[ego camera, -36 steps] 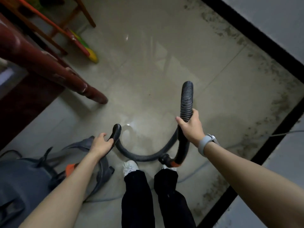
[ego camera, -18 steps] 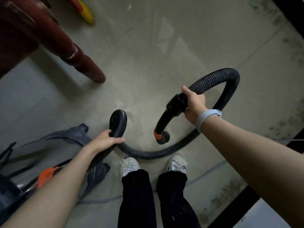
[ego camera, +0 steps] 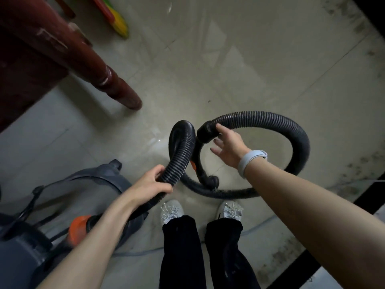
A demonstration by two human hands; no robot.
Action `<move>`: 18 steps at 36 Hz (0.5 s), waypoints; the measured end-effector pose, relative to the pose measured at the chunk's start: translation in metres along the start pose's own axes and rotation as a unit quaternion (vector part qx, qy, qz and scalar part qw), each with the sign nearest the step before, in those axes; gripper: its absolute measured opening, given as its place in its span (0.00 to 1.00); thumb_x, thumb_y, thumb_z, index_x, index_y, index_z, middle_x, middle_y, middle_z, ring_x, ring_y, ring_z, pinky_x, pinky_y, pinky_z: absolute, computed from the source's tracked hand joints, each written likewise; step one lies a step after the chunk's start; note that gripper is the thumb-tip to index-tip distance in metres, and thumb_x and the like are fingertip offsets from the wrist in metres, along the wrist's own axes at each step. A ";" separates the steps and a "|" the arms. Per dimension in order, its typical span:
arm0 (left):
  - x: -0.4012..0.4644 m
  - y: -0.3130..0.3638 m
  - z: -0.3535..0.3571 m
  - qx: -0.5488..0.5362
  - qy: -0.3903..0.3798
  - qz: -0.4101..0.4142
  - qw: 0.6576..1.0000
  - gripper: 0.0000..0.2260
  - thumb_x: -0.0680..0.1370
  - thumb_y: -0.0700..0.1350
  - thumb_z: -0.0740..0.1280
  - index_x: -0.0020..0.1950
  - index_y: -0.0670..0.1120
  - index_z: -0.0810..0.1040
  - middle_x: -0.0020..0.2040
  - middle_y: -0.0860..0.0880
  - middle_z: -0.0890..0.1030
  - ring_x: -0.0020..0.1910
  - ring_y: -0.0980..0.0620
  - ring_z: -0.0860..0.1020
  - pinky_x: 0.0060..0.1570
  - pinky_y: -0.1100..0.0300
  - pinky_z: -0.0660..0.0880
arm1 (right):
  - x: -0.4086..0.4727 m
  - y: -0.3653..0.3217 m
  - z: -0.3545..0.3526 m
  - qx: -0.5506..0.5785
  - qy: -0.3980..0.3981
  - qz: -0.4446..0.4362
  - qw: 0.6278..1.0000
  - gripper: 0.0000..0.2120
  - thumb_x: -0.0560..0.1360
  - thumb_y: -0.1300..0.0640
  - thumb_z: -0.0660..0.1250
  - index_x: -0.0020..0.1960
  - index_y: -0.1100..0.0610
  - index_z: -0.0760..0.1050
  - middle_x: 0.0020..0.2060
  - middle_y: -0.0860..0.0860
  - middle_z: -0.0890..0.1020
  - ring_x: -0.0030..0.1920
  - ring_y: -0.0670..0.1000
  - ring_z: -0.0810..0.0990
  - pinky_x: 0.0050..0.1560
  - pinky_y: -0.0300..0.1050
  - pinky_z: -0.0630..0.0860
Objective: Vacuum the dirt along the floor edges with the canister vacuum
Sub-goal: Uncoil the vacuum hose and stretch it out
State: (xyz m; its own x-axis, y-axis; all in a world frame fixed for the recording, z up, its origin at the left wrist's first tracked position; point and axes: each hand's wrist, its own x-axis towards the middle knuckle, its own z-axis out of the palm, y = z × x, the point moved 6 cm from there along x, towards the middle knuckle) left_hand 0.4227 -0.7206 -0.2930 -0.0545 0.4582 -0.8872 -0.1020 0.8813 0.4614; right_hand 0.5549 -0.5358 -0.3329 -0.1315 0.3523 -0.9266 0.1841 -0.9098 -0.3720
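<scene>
The grey canister vacuum [ego camera: 31,247] sits at the lower left, with an orange connector [ego camera: 79,228] where the black ribbed hose [ego camera: 291,138] joins it. My left hand [ego camera: 154,182] grips the hose just below a raised bend. The hose loops wide to the right and ends in a curved black handle tube [ego camera: 200,167] with an orange mark. My right hand [ego camera: 229,149] is open with fingers spread, its fingertips touching the cuff at the top of the handle tube. Dark dirt [ego camera: 358,167] speckles the floor along the black border strip [ego camera: 312,261] at the right.
A dark red wooden furniture leg [ego camera: 116,86] stands on the tiles at the upper left. A yellow-green broom head [ego camera: 119,24] lies at the top. My white shoes [ego camera: 173,211] stand just below the hose loop, and a thin cable [ego camera: 260,224] runs behind them.
My right hand has released its grip on the handle tube and spread its fingers, touching only the cuff. My left hand has raised the hose bend, and the loop has swung right.
</scene>
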 end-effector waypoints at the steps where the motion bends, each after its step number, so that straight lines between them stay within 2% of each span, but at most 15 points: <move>1: -0.004 0.000 0.001 0.006 -0.010 0.008 1.000 0.19 0.61 0.42 0.69 0.52 0.45 0.75 0.46 0.43 0.81 0.41 0.51 0.76 0.43 0.56 0.71 | -0.004 0.002 0.004 -0.019 -0.016 0.016 1.000 0.24 0.80 0.52 0.64 0.72 0.58 0.64 0.73 0.56 0.65 0.72 0.58 0.66 0.64 0.53 0.69; 2: -0.007 0.000 0.003 0.015 -0.023 0.019 0.999 0.19 0.61 0.42 0.69 0.51 0.46 0.74 0.45 0.45 0.79 0.42 0.52 0.76 0.44 0.57 0.70 | -0.007 0.005 0.009 -0.038 -0.034 0.035 0.998 0.26 0.80 0.50 0.64 0.73 0.59 0.62 0.73 0.57 0.64 0.71 0.60 0.67 0.64 0.54 0.70; 4: -0.014 -0.001 0.008 0.034 -0.044 0.038 0.998 0.18 0.63 0.39 0.70 0.51 0.46 0.73 0.43 0.50 0.77 0.42 0.55 0.74 0.44 0.60 0.69 | -0.016 0.008 0.023 -0.066 -0.073 0.064 0.993 0.29 0.79 0.47 0.65 0.73 0.61 0.62 0.68 0.60 0.70 0.64 0.60 0.74 0.61 0.54 0.74; 7: -0.021 0.001 0.011 0.048 -0.055 0.055 0.996 0.17 0.67 0.32 0.70 0.52 0.44 0.72 0.39 0.55 0.75 0.35 0.58 0.70 0.38 0.64 0.67 | -0.026 0.000 0.044 -0.033 -0.080 0.066 0.994 0.26 0.78 0.48 0.66 0.66 0.65 0.65 0.51 0.61 0.79 0.44 0.58 0.82 0.40 0.49 0.81; 9: -0.022 0.001 0.010 0.060 -0.055 0.062 0.995 0.17 0.66 0.37 0.70 0.52 0.47 0.72 0.41 0.51 0.74 0.37 0.57 0.70 0.40 0.61 0.66 | -0.030 -0.008 0.049 -0.007 -0.066 0.059 0.996 0.20 0.78 0.51 0.66 0.61 0.63 0.65 0.43 0.59 0.76 0.36 0.56 0.80 0.35 0.48 0.79; 12: -0.026 0.003 0.008 0.077 -0.087 0.054 0.992 0.21 0.62 0.43 0.69 0.53 0.49 0.71 0.45 0.47 0.75 0.41 0.55 0.71 0.44 0.58 0.67 | -0.042 -0.015 0.044 0.004 -0.062 0.052 0.997 0.12 0.79 0.55 0.65 0.52 0.62 0.67 0.39 0.57 0.74 0.36 0.54 0.78 0.41 0.50 0.77; 15: -0.029 0.010 0.002 -0.016 -0.113 0.013 0.993 0.29 0.56 0.48 0.71 0.57 0.47 0.76 0.51 0.47 0.80 0.48 0.53 0.77 0.52 0.57 0.72 | -0.060 -0.017 0.033 0.025 -0.083 0.048 0.995 0.09 0.78 0.55 0.66 0.51 0.60 0.70 0.40 0.55 0.74 0.43 0.54 0.76 0.49 0.50 0.75; 16: -0.028 0.018 -0.001 -0.056 -0.110 0.004 0.992 0.28 0.58 0.50 0.72 0.58 0.47 0.77 0.55 0.47 0.82 0.52 0.51 0.79 0.58 0.55 0.72 | -0.066 -0.020 0.028 0.013 -0.087 0.038 0.995 0.09 0.77 0.55 0.67 0.52 0.59 0.70 0.42 0.55 0.75 0.46 0.54 0.76 0.51 0.50 0.75; 18: -0.024 0.041 -0.008 -0.072 -0.077 0.014 0.994 0.19 0.69 0.52 0.71 0.59 0.49 0.78 0.60 0.49 0.80 0.61 0.51 0.77 0.68 0.52 0.68 | -0.081 -0.029 0.024 -0.012 -0.098 0.015 0.995 0.10 0.77 0.56 0.68 0.54 0.58 0.71 0.43 0.54 0.77 0.47 0.53 0.78 0.51 0.48 0.76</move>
State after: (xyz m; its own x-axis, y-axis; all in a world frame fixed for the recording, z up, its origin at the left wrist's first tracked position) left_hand 0.4120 -0.6962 -0.2523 0.0926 0.5050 -0.8581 -0.2446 0.8470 0.4720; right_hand 0.5372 -0.5431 -0.2460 -0.3125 0.2738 -0.9096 0.2136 -0.9128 -0.3482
